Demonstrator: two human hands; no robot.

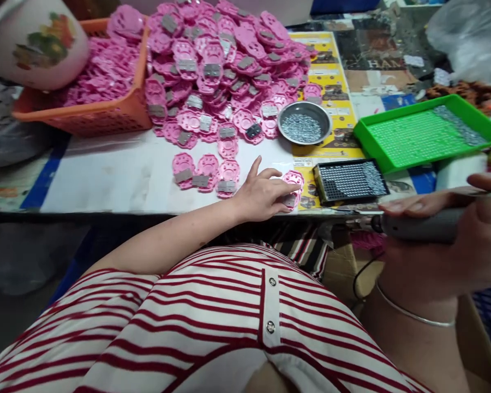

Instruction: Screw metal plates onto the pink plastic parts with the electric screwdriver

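Note:
My left hand is at the front edge of the table, its thumb and forefinger on a pink plastic part with a grey metal plate on it; another finger sticks up. In my closed right hand is a grey electric screwdriver, its bit pointing left toward that part. Between them lies a black tray of screws with a grid of holes. Left of my left hand, three pink parts with metal plates lie in a row, among them one part close to my wrist.
A big heap of pink parts covers the back of the table. Beside it stand an orange basket of pink pieces and a flowered white pot. A metal bowl of screws and a green tray sit at right.

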